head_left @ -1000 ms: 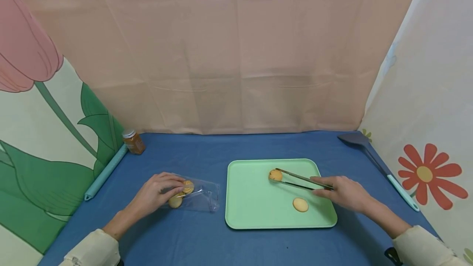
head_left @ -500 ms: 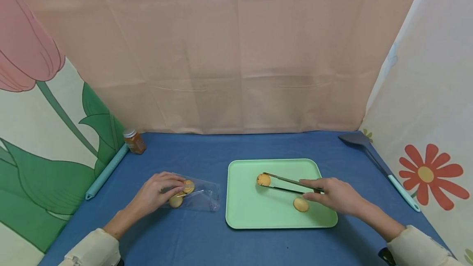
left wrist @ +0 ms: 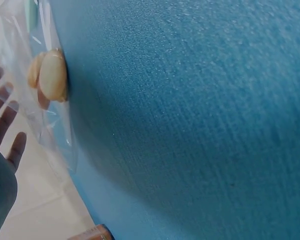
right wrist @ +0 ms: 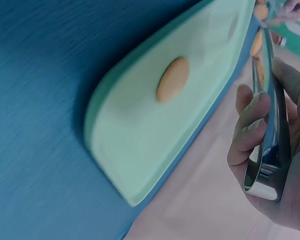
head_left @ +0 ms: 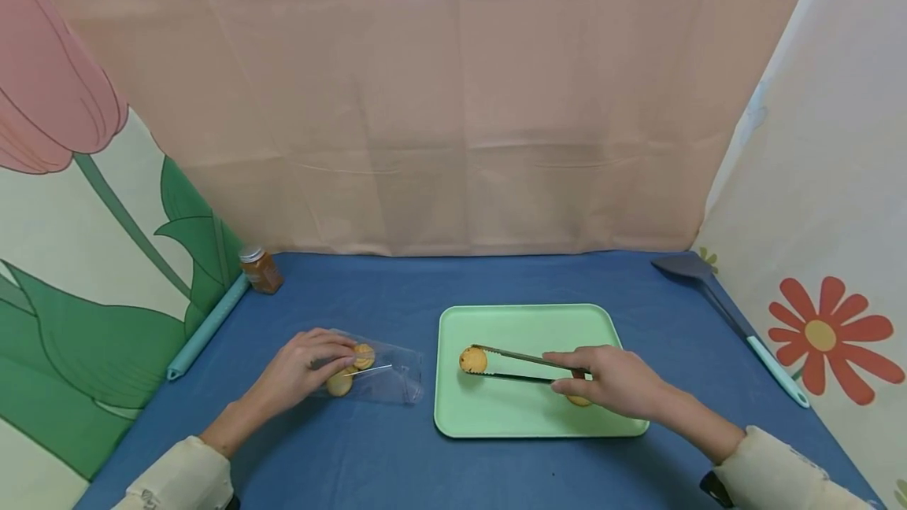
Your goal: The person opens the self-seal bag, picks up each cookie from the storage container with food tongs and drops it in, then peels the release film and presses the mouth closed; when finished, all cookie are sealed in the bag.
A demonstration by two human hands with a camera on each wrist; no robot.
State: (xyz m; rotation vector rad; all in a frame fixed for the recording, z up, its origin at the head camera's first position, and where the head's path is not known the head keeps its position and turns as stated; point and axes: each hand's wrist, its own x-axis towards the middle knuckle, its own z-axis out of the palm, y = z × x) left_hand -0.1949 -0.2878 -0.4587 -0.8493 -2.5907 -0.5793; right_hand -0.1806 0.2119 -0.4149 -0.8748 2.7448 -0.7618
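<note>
My right hand (head_left: 612,380) grips metal tongs (right wrist: 272,155) with fingers and thumb on opposite arms. Their tips pinch a round cookie (head_left: 472,360), raised over the left part of the green tray (head_left: 524,422). Another cookie (right wrist: 173,80) lies flat on the tray, partly covered by my right hand in the head view. To the left, my left hand (head_left: 305,372) holds a clear plastic bag (head_left: 398,380) by its near end, thumb and fingers spread at the opening. Inside the bag lie several cookies (left wrist: 53,76), some hidden behind the thumb.
A blue cloth (head_left: 397,455) covers the table. A jar with a silver lid (head_left: 262,270) stands at the back left, beside a rolled teal item (head_left: 209,327). Along the right edge lies a turner (head_left: 758,356) with a pale handle. Fabric walls enclose the back and sides.
My right hand has moved left across the tray, carrying the cookie in the tongs toward the tray's left edge. My left hand and the bag have stayed in place.
</note>
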